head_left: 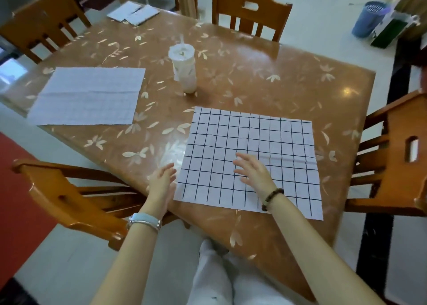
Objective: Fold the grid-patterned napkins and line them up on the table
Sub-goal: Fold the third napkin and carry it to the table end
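Two grid-patterned napkins lie flat and unfolded on the table: the faint-lined napkin at the far left, the bold-lined napkin near the front edge, with a white cup standing between them further back. The left hand hovers just beside the bold-lined napkin's left edge, fingers loose, empty. The right hand is over that napkin, fingers spread, gripping nothing.
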Available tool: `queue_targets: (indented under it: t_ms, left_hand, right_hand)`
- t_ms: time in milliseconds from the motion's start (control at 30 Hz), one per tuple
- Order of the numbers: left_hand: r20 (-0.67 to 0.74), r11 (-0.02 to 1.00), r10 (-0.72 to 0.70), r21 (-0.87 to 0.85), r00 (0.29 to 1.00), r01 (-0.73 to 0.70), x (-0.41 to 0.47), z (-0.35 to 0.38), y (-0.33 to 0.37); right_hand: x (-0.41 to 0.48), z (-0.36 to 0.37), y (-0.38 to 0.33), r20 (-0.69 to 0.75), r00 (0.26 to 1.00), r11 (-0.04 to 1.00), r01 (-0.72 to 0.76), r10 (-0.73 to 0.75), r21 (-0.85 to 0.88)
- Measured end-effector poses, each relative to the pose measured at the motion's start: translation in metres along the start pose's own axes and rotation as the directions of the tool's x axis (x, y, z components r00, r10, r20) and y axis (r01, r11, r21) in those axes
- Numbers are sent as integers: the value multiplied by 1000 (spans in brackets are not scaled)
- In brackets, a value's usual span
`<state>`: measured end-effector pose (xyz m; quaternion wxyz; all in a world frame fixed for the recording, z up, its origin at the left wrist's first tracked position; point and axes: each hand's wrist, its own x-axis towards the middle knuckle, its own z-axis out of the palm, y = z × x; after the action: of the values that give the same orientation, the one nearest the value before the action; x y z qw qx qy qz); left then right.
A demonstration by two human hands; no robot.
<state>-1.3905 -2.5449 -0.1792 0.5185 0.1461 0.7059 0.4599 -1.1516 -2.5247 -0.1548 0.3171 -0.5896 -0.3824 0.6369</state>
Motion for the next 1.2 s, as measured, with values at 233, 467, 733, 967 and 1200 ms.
queue_targets:
  t_ms: [233,467,733,967,1200]
  left_hand:
    - [17,983,-159,98,987,157,19,-22,-28]
    - [43,976,-173,145,984,165,25,-27,-29]
    - [92,934,-163,336,982,123,28,-24,-36]
    - [117,951,-106,303,988,66,22,-13,-35]
    - [178,962,43,259,983,-89,13,-4,-15]
  right_hand:
    - [27,44,28,80,996,979,-11,28,-203]
    - [37,65,44,90,992,967,-63,88,-247]
    - [42,69,48,65,992,960,-87,108,-268]
    - [43,69,47,72,991,962,-89,111,-257]
    - [42,70,31,40,991,985,-122,128,-119]
